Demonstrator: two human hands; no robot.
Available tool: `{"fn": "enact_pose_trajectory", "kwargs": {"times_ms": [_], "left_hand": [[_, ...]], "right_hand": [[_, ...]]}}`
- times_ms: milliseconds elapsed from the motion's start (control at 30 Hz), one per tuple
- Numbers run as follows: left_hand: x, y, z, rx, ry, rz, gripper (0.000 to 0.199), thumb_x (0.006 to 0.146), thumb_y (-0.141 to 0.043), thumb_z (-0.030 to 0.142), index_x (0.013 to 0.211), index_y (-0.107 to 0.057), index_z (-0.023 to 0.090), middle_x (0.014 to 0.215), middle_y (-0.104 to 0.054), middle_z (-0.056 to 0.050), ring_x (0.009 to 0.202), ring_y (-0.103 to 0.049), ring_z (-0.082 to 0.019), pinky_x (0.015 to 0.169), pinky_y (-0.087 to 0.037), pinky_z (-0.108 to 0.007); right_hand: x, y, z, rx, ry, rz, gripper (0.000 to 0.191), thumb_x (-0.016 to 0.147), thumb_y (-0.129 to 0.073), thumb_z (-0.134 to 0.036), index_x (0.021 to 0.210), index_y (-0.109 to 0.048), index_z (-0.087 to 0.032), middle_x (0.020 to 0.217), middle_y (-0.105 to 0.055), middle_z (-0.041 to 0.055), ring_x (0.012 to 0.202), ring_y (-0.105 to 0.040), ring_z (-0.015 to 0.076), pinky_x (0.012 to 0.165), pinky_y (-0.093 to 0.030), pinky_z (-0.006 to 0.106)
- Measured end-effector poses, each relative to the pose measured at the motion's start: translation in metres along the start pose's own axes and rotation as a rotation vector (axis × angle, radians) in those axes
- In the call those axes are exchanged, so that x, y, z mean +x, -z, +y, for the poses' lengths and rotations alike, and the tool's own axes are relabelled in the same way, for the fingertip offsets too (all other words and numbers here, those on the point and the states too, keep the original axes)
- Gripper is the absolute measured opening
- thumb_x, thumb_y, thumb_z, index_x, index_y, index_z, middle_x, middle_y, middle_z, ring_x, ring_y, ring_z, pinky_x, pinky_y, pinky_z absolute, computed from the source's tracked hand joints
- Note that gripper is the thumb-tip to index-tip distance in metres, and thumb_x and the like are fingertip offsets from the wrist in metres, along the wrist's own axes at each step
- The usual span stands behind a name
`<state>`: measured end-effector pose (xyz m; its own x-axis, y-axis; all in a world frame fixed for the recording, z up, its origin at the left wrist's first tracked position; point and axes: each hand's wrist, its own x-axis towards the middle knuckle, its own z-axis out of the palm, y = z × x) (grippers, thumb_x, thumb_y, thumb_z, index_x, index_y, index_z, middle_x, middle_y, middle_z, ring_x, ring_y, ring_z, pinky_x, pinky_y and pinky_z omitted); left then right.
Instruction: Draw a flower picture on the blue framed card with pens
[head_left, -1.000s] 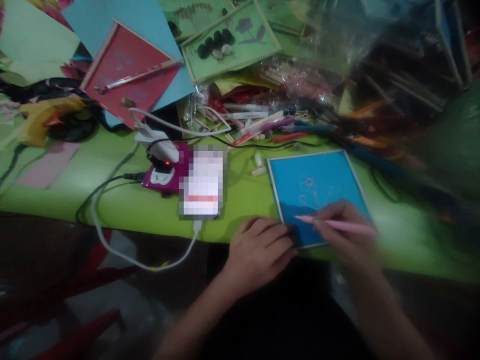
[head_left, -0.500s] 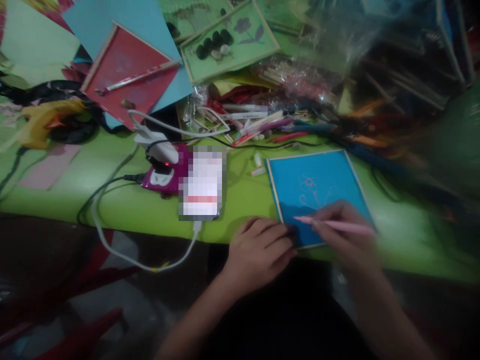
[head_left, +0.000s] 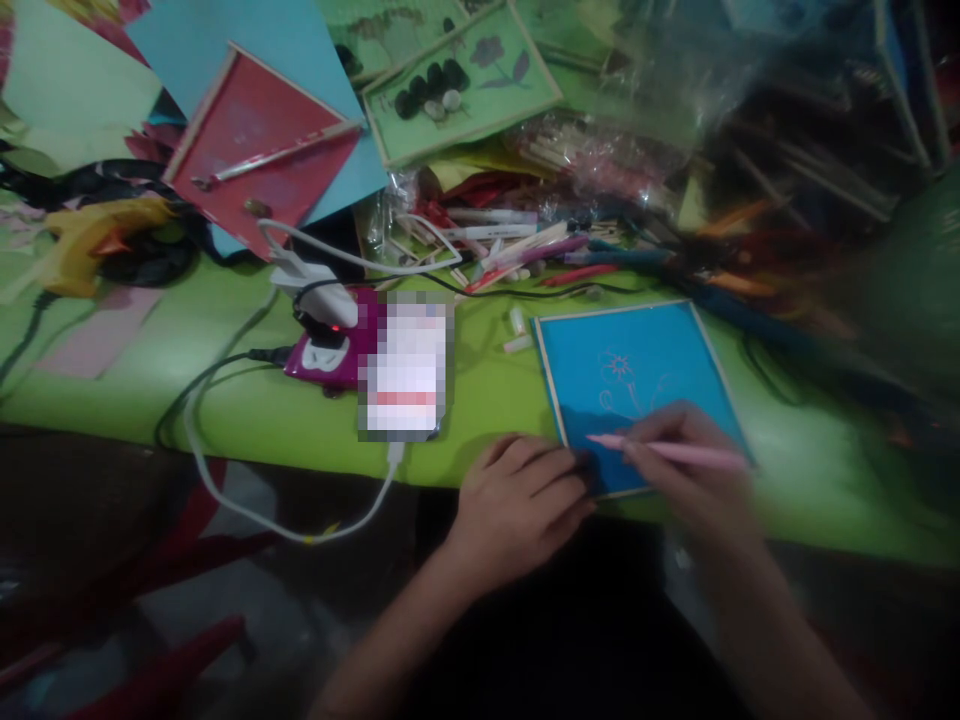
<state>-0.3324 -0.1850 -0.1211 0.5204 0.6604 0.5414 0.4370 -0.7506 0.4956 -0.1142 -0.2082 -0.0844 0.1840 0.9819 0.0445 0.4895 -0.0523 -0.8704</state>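
Note:
A pink marker point(head_left: 686, 453) is pinched in my right hand point(head_left: 694, 470), its tip close to the lower left part of a blue board point(head_left: 675, 345) with thin wooden edging. Fine pale lines on the board form a flower with a stem and curling leaves. My right fingers cover the lower part of this drawing. My left hand point(head_left: 525, 495) is curled at the board's lower left corner, its fingertips holding the wooden edge; the thumb is hidden. Near the board's upper left corner lies a small white and orange piece, perhaps a cap point(head_left: 517, 322).
Left of the board, a blurred-out phone point(head_left: 405, 370) lies against a purple power strip point(head_left: 322, 365) with cables. Markers and sticks point(head_left: 502, 235) are heaped behind. A yellow glue gun point(head_left: 82, 240), a red framed board point(head_left: 255, 140) and a green framed picture point(head_left: 457, 90) lie farther back.

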Motion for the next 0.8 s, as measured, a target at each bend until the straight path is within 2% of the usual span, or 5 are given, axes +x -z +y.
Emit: {"fn": "enact_pose_trajectory", "kwargs": {"times_ms": [367,800], "left_hand": [[0.0004,-0.0004,0.0005,-0.011,0.003,0.012,0.010,0.099,-0.069,0.029,0.103,-0.078,0.025,0.113,-0.082,0.004,0.099,-0.070,-0.019,0.089,-0.050,-0.037],[0.0012,0.0010,0.0004,-0.020,-0.002,0.010,0.010,0.099,-0.069,0.029,0.104,-0.077,0.024,0.115,-0.082,0.005,0.099,-0.070,-0.019,0.090,-0.050,-0.037]], "right_hand": [[0.0031,-0.0021,-0.0034,-0.045,0.044,0.020,0.012,0.089,-0.076,-0.031,0.083,-0.068,-0.024,0.074,-0.072,0.0007,0.062,-0.065,0.0161,0.053,-0.051,0.027],[0.0011,-0.0027,-0.0021,-0.043,0.023,0.072,0.014,0.091,-0.075,-0.030,0.082,-0.065,-0.025,0.071,-0.069,-0.0009,0.059,-0.061,0.0151,0.051,-0.048,0.027]]}}
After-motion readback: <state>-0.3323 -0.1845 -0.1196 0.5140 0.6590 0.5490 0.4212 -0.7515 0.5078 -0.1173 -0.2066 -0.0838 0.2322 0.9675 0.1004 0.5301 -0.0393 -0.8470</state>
